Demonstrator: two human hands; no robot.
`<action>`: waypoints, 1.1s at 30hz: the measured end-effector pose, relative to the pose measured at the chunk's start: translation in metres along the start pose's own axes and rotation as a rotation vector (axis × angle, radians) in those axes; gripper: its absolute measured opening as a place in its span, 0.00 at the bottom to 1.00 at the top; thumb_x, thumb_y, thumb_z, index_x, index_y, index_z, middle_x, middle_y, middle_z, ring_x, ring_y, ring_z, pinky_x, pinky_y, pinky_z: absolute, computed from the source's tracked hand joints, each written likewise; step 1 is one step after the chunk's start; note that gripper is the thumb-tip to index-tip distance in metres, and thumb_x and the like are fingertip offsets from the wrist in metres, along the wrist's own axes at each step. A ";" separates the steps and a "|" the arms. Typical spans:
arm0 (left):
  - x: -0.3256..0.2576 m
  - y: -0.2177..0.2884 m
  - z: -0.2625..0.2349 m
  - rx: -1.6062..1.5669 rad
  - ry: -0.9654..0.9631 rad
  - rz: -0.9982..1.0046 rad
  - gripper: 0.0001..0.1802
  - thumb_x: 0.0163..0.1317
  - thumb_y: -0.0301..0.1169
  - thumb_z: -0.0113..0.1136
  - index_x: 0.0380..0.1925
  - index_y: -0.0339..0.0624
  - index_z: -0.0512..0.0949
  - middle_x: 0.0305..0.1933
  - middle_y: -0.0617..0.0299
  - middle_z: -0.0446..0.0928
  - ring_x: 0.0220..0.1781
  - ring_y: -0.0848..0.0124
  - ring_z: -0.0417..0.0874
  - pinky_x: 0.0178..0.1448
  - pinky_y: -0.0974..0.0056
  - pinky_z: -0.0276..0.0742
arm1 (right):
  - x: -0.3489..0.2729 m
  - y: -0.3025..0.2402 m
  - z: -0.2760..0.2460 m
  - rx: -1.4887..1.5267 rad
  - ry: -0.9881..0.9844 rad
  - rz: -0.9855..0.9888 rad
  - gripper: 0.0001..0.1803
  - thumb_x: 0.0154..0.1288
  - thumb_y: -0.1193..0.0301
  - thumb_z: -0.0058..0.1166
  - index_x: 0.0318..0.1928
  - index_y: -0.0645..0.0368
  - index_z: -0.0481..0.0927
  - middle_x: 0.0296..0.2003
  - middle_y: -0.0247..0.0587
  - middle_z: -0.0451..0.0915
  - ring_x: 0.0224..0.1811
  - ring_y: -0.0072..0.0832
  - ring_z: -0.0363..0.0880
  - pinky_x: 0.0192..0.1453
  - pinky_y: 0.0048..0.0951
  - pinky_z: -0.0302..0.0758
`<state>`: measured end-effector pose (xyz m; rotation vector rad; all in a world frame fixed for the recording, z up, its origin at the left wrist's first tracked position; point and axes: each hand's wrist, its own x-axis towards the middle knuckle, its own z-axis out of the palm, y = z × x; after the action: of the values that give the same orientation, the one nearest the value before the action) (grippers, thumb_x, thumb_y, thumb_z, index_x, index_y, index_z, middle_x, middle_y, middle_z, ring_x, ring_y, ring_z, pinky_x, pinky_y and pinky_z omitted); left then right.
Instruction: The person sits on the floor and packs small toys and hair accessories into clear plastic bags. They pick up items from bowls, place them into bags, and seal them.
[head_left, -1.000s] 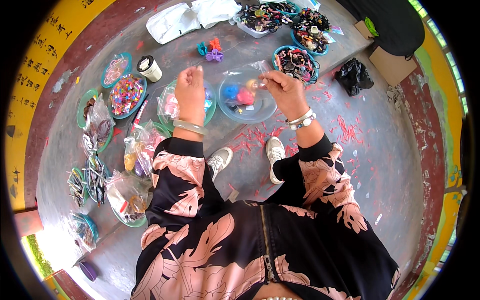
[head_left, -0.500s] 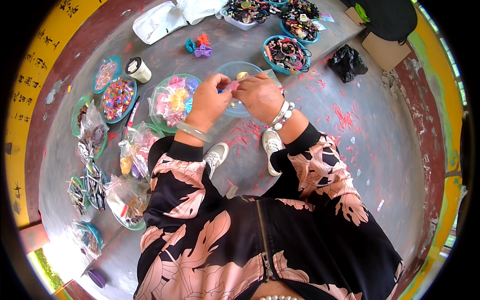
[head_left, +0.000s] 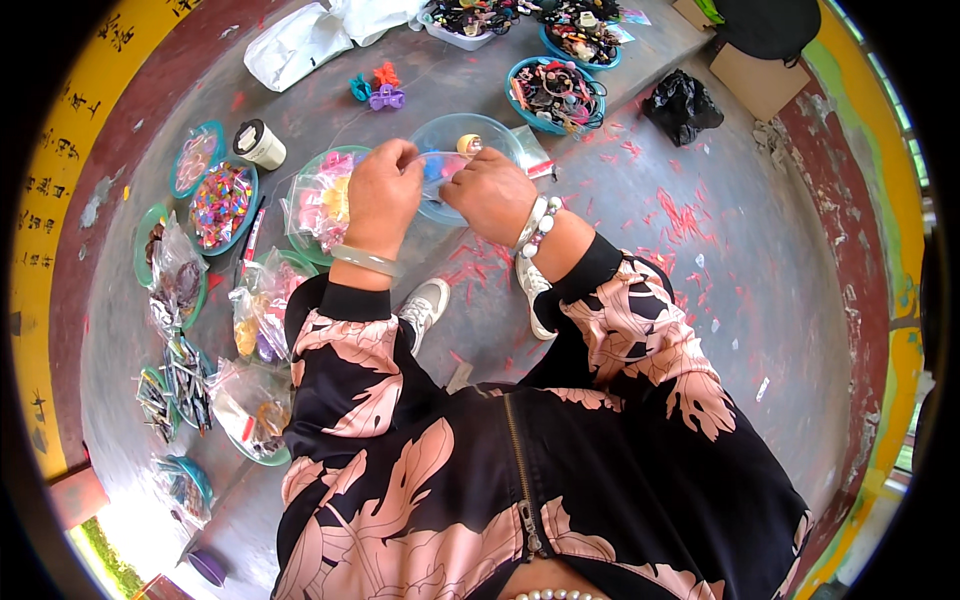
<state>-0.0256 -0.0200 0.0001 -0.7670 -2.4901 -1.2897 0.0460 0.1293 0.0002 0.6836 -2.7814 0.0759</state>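
Left hand (head_left: 380, 195) and right hand (head_left: 492, 193) meet over the clear bowl (head_left: 500, 135), fingertips pinching a small clear packet (head_left: 437, 165). Best worked low over the bowl, so loose pieces drop in.

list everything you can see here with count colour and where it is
clear round plastic bowl: one, see-through, on the floor under both hands
small plastic hair clips: three, teal, orange, purple, beyond the bowl
round teal trays of hair accessories: several, along the left
clear plastic bags of small items: several, lower left
white cylindrical tub: one, dark lid, upper left
black plastic bag: one, upper right
cardboard box: one, brown, far upper right
white sneakers: two, below the hands
left hand: over the bowl, pale bangle
right hand: beside it, beaded bracelets
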 end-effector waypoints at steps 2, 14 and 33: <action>-0.001 0.008 0.001 0.023 0.092 0.113 0.09 0.49 0.28 0.60 0.32 0.38 0.77 0.33 0.56 0.77 0.35 0.63 0.77 0.38 0.63 0.71 | -0.002 0.006 0.006 0.018 0.024 0.118 0.05 0.45 0.72 0.50 0.26 0.53 0.78 0.22 0.36 0.78 0.31 0.33 0.78 0.44 0.34 0.69; -0.056 0.085 0.020 -0.170 -0.159 0.334 0.08 0.48 0.25 0.60 0.30 0.39 0.73 0.30 0.56 0.74 0.32 0.58 0.74 0.36 0.61 0.70 | 0.009 0.021 0.010 -0.021 -0.401 0.584 0.08 0.50 0.67 0.50 0.27 0.52 0.82 0.30 0.39 0.82 0.35 0.34 0.81 0.41 0.37 0.68; -0.067 0.089 0.025 -0.477 -0.331 0.331 0.06 0.46 0.21 0.60 0.27 0.37 0.74 0.29 0.60 0.74 0.29 0.67 0.75 0.35 0.67 0.71 | 0.007 0.016 0.013 -0.078 -0.330 0.530 0.06 0.49 0.73 0.49 0.23 0.55 0.80 0.25 0.42 0.81 0.30 0.36 0.81 0.35 0.36 0.71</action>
<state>0.0799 0.0197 0.0177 -1.5394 -2.1503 -1.7595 0.0293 0.1386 -0.0099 -0.0860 -3.1858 -0.0461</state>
